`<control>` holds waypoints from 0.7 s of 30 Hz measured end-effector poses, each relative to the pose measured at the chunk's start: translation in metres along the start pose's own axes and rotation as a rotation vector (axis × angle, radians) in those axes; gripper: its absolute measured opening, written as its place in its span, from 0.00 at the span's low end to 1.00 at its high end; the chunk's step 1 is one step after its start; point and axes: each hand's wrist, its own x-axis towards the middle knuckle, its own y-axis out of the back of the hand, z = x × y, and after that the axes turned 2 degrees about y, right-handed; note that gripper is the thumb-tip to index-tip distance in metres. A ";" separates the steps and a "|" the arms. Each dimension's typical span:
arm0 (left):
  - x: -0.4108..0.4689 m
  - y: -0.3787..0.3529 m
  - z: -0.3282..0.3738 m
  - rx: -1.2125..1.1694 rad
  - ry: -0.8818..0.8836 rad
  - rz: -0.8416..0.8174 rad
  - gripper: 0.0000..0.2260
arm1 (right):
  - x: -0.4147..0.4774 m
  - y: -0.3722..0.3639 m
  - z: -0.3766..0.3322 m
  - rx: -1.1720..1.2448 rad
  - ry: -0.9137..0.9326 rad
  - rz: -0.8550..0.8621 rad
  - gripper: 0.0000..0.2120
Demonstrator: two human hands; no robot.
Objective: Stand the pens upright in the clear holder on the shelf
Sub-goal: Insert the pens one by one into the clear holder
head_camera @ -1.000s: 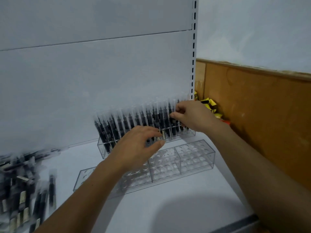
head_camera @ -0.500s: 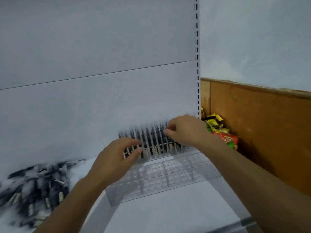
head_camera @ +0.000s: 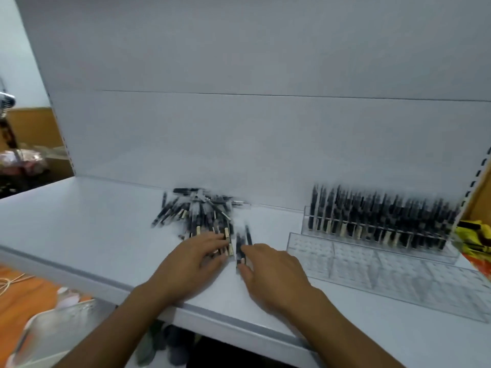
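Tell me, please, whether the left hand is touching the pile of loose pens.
Touching: in the head view, fingers of the left hand lie on the near pens of the pile.

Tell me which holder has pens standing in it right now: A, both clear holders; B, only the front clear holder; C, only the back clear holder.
C: the back clear holder is packed with upright pens, while the front clear holder shows only empty holes.
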 end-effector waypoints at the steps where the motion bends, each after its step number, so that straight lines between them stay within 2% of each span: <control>1: -0.001 -0.001 -0.001 0.016 -0.013 -0.005 0.19 | 0.000 -0.005 0.000 0.000 -0.010 0.004 0.17; 6: 0.001 -0.003 -0.004 0.032 -0.043 0.021 0.18 | -0.010 -0.016 -0.001 -0.016 -0.028 0.099 0.15; 13: -0.001 -0.002 0.008 0.015 -0.088 0.103 0.18 | -0.037 -0.008 0.005 -0.082 -0.008 0.136 0.15; 17: -0.005 -0.010 0.025 0.022 -0.155 -0.013 0.15 | -0.051 -0.007 0.009 -0.019 -0.071 0.199 0.12; 21: -0.013 -0.011 0.028 0.046 -0.159 -0.005 0.17 | -0.054 -0.004 0.009 0.075 -0.154 0.226 0.08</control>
